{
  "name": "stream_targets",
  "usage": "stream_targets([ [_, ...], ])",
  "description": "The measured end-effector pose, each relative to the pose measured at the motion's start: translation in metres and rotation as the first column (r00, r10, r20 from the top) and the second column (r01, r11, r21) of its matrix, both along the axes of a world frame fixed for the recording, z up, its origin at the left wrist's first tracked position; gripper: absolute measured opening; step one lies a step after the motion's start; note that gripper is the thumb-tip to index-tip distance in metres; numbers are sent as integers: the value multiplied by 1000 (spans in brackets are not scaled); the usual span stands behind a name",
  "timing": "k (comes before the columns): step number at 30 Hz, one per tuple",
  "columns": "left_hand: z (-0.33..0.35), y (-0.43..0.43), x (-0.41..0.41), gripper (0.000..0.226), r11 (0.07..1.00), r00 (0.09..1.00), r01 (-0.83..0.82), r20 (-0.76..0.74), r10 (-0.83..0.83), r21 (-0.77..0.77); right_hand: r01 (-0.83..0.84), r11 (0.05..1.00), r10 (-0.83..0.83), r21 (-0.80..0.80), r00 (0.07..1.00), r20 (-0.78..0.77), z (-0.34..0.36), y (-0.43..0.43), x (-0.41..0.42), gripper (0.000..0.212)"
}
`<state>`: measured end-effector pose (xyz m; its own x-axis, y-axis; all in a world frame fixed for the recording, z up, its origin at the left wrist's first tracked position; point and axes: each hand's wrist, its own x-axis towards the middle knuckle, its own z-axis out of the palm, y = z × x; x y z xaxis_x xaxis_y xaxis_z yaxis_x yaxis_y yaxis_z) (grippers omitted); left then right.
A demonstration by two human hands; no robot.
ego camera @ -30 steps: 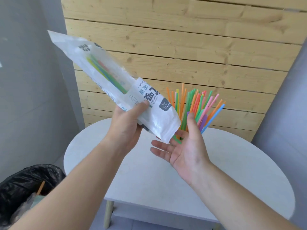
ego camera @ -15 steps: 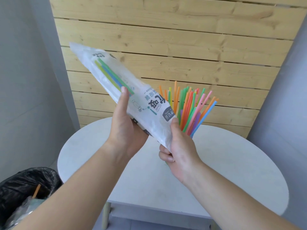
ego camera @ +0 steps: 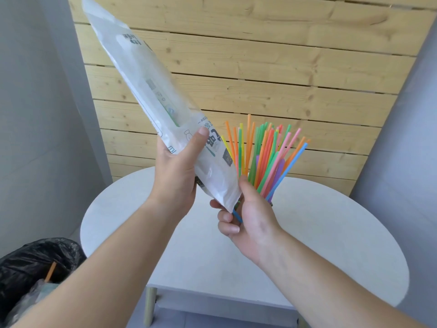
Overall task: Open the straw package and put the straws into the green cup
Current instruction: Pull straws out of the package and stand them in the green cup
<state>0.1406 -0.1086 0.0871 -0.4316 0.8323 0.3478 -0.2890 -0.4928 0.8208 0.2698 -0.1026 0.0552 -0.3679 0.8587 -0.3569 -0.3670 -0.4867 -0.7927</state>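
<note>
Straw package (ego camera: 151, 95) is up in the air, tilted steeply, open mouth pointing down over the middle of the table (ego camera: 331, 245). The left hand (ego camera: 176, 174) grips its lower half, thumb pressed across the printed front. Below the mouth, the right hand (ego camera: 248, 216) closes around the last few straws (ego camera: 237, 215) slipping out, a blue tip poking between the fingers.

Most of the job looks done: a big fan of coloured straws in the cup (ego camera: 264, 157) stands toward the far edge of the table, though the green cup itself is hidden behind the right hand. The bag's clear window looks nearly empty now. What is left, by my read, is carrying this final pinch over to the cup and dropping the bag, maybe in the black-lined bin (ego camera: 30, 273) off the table's near-left side.

Compared with half a second ago, the package has swung much more upright, and the straws seen high in its window have slid down to the waiting hand.
</note>
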Motion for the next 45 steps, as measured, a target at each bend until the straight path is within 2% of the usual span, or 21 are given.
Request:
stream_targets([
  [13,7,1,-8,65,995,998,-55,30,52,87,-87,992,83,-93,996,-45,4,6,9,53],
  [19,12,2,-14,66,993,999,-40,23,38,114,-99,988,86,-119,990,-110,3,7,8,30],
  [24,11,3,-33,64,990,989,-77,134,61,114,-35,998,31,-47,996,-83,6,10,11,24],
  [28,7,1,-41,70,997,958,-66,283,52,38,2,1000,-1,15,996,-84,9,8,12,7],
  [32,2,2,-44,31,1000,933,12,359,-10,-2,37,988,-34,149,999,-23,13,11,15,6],
  [34,-1,2,-49,23,999,917,52,396,-50,6,62,977,-62,202,998,-8,18,14,20,4],
  [41,-15,4,-62,29,996,851,83,518,-86,28,107,937,-130,333,991,46,35,20,43,2],
  [45,-22,8,-69,42,997,792,80,605,-75,19,101,892,-183,441,972,148,45,17,58,4],
])
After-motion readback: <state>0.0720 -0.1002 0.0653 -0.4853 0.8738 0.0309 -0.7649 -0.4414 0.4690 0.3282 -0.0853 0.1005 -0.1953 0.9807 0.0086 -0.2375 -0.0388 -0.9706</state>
